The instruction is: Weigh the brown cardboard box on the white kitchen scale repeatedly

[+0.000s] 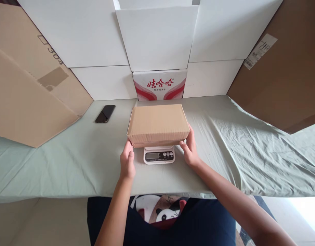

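- The left hand (pixel 127 160) is laid against the near left corner of a brown cardboard box (pixel 158 124); its fingers are held together and cupped on the box's side, thumb up along the edge.
- The right hand (pixel 190 147) is pressed flat to the box's right end, fingers together along the side, thumb at the lower near corner.
- The box is thus held between the two hands, closed and level, directly over a small white kitchen scale (pixel 159 155).
- Whether the box's full weight already rests on the scale cannot be told; its underside appears to touch the platform.
- The scale's display, just beyond the wrists, is too small to be read.
- Judged progress: the box has been placed on or at the scale; release of both hands and a reading remain to be done.
- Beyond the left hand, well apart, a dark phone (pixel 105 113) lies on the green-covered table (pixel 224 153).
- Beyond the box, a red-printed white carton (pixel 159 85) stands against white panels; brown cardboard sheets lean at both sides.
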{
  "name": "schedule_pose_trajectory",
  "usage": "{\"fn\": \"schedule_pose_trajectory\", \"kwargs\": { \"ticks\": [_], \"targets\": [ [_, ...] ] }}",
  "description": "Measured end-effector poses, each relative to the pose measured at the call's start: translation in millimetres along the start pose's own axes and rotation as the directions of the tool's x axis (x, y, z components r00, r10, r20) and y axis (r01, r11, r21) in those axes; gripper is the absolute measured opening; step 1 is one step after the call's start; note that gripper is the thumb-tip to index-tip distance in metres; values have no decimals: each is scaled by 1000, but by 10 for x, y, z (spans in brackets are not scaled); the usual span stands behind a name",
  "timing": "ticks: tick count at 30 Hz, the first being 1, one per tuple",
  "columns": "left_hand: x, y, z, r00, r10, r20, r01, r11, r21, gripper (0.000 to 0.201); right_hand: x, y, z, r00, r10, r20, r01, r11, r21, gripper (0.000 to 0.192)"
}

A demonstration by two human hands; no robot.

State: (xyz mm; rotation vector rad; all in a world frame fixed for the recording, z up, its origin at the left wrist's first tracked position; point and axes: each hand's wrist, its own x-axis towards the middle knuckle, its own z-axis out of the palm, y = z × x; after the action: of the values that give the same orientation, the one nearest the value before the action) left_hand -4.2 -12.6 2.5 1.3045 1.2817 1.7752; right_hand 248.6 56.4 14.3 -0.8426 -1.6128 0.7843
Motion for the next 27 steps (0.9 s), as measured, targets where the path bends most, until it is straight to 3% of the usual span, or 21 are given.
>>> {"fn": "schedule_pose_trajectory", "kwargs": {
  "ticks": [7, 17, 22, 27],
  "targets": [
    [-3, -63, -39, 997, -10, -78, 11, 1000, 18, 78, 23, 19, -44, 989, 58, -134, -52, 997, 48, 69],
    [15, -77, -37, 997, -17, -75, 17, 1000, 1, 79, 48, 28, -43, 994, 86, -70, -79, 992, 101, 71],
    [6, -1, -1, 999, -34, -13, 35, 999, 5, 81, 23, 13, -9, 998, 65, 14, -66, 995, 76, 74],
    [220, 160, 57, 996, 15, 85, -15, 1000, 0, 82, 228, -125, -22, 1000, 12, -28, -11, 999, 44, 84]
  ]
}}
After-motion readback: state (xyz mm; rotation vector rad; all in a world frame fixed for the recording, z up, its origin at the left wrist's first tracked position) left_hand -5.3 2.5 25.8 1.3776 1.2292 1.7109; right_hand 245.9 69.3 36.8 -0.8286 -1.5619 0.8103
